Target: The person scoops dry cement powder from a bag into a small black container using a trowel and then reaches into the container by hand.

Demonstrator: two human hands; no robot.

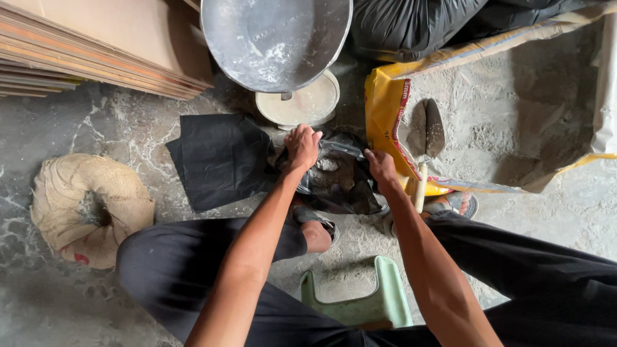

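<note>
Both hands (pixel 340 157) grip black bag (pixel 337 183) w/ grey powder, held btwn them.

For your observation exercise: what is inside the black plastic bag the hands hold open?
Black plastic bag holds grey powder with lumps; its folds hide how deep it goes.

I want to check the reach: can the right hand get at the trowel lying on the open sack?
Probably yes. The right hand grips the black bag edge, and the trowel lies uncovered just beside it on the sack, nothing between.
</note>
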